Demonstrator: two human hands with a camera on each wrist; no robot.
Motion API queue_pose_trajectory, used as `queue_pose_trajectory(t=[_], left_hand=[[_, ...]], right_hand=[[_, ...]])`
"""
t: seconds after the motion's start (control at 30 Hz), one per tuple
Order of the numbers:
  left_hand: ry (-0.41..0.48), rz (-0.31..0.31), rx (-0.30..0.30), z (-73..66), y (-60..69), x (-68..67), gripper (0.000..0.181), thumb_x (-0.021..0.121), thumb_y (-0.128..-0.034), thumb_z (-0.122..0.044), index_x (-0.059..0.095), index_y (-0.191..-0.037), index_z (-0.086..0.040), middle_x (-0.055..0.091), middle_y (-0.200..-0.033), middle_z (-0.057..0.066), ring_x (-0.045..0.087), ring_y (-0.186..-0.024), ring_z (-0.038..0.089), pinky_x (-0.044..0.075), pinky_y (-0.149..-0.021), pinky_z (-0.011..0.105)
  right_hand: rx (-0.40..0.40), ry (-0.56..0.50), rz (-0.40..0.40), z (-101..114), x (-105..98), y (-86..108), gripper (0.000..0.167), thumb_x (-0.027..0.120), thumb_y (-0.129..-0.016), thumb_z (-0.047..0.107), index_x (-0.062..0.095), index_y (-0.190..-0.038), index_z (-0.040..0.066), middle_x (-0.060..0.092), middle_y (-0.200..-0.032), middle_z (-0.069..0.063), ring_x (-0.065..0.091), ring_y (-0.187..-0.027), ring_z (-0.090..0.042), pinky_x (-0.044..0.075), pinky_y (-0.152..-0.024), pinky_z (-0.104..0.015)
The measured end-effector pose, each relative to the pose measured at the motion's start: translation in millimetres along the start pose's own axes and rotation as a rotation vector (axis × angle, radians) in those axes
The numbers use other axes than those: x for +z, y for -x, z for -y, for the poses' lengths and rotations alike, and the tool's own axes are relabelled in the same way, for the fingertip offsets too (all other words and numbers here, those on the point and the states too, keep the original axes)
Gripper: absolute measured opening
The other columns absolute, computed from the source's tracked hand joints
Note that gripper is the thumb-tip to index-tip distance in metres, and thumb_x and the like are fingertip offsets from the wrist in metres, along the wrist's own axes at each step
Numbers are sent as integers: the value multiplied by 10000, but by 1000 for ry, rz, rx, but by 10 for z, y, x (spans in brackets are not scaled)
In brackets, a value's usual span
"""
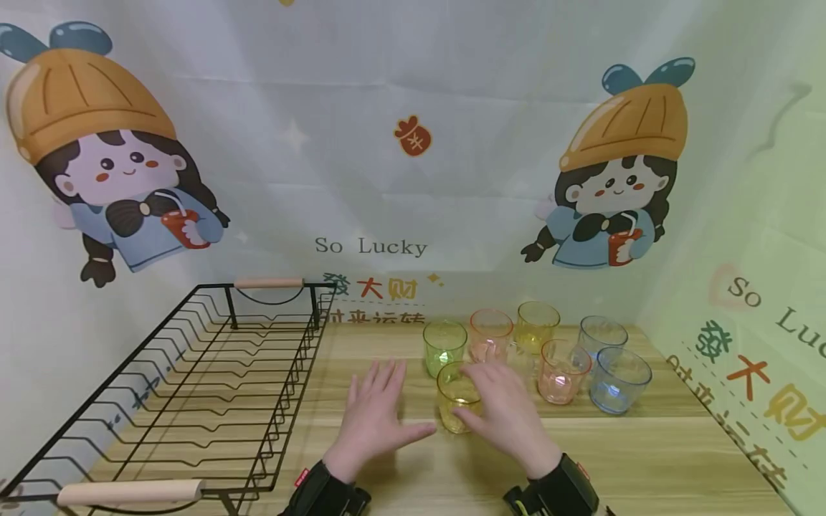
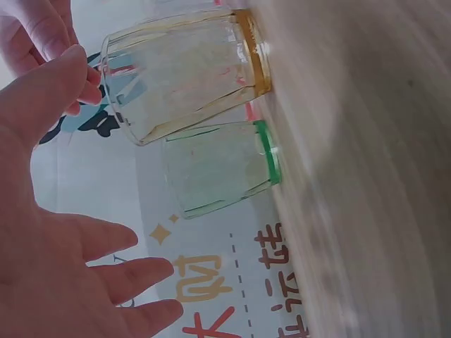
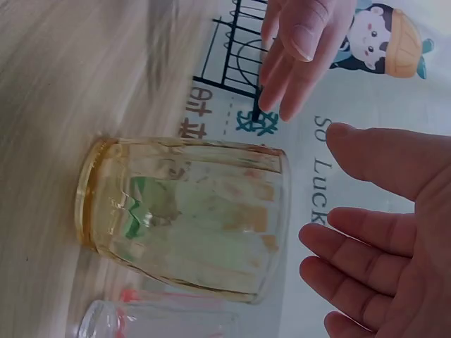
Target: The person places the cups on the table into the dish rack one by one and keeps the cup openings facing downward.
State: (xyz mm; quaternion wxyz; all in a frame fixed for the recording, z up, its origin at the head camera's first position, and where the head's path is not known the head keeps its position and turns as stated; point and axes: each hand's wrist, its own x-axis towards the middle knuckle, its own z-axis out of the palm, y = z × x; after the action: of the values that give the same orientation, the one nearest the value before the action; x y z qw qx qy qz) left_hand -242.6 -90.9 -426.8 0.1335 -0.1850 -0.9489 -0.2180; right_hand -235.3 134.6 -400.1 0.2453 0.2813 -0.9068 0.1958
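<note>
A yellow ribbed glass [image 1: 453, 414] stands upright on the wooden table between my two hands. My right hand [image 1: 508, 412] is nearest to it, in front of its right side in the head view. Seen from the right wrist, that hand's loosely bent fingers are apart from the yellow glass [image 3: 190, 218]. My left hand [image 1: 376, 413] hovers left of the glass with fingers spread and thumb pointing at it, holding nothing. Just behind stands a green glass [image 1: 444, 351], also visible beyond the yellow one in the left wrist view.
Behind and right stand a pink glass [image 1: 490, 331], another yellow glass [image 1: 538, 326], a second pink glass [image 1: 563, 376] and two blue glasses [image 1: 619, 383]. A black wire rack [image 1: 209, 390] with wooden handles occupies the left side. A printed cloth [image 1: 361, 165] hangs behind.
</note>
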Motion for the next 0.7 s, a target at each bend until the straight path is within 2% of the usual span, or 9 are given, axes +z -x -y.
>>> queue_pose_trajectory(t=[0.17,0.37,0.57,0.7], left_hand=[[9,-8,-5,18,4,29,1101,775,-716,-636,370,-1495,28,346,-1532,241,259,-1410,484,126,-1128,689],[56,-5,-31,25,13,61,1113,816,-684,-606,391,-1461,67,422,-1464,274,368,-1346,470,206,-1125,661],[82,-6,-40,20,36,71,1125,842,-660,-584,398,-1447,87,426,-1453,290,383,-1332,470,227,-1123,647],[101,-2,-44,13,49,72,1128,852,-654,-570,395,-1446,91,420,-1454,297,378,-1333,478,228,-1121,651]], right_hand=[[0,7,23,-7,72,-15,542,870,-743,251,641,-1178,22,672,-1151,-119,593,-1114,-335,427,-1032,-554],[-15,72,30,4,148,-11,435,863,-746,246,680,-1088,50,708,-1028,-78,642,-985,-282,474,-976,-511],[-28,120,19,-2,230,-8,310,864,-739,204,701,-979,97,695,-875,4,637,-835,-192,522,-849,-419],[-37,137,12,-27,302,-4,215,855,-738,174,694,-878,149,665,-792,64,605,-762,-139,512,-763,-368]])
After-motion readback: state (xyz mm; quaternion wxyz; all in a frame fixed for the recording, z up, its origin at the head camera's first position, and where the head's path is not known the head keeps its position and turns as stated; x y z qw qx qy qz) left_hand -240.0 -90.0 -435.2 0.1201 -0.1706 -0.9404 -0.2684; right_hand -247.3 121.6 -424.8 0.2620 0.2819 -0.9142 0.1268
